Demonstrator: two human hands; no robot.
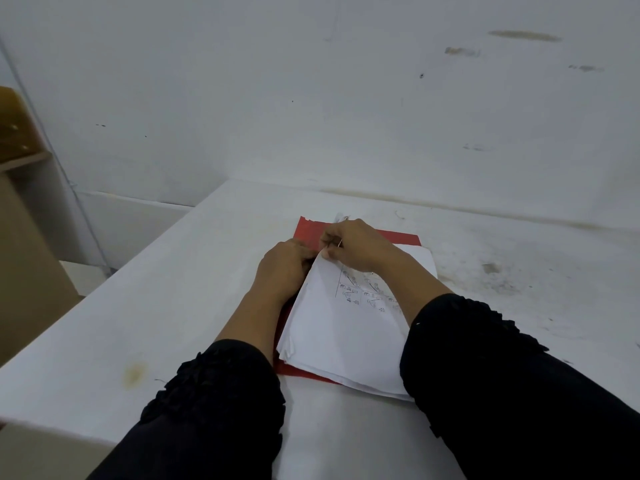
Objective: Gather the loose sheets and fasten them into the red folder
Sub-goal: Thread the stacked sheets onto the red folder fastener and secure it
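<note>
A red folder (309, 230) lies flat on the white table, mostly covered by a stack of white sheets (341, 336) with printed diagrams on the top page. My left hand (284, 268) presses at the stack's upper left edge, fingers curled against the paper. Just beyond it, my right hand (356, 245) pinches the top left corner of the sheets, with a thin metal fastener showing between its fingers. The sheets lift slightly at that corner. Both forearms wear black sleeves and lie across the stack's sides.
The white table (173, 306) has a yellowish stain (134, 373) near its left front and grey smudges at the right (495, 271). A white wall stands right behind it. A cardboard box (24, 271) and a wooden shelf (17, 133) sit to the left.
</note>
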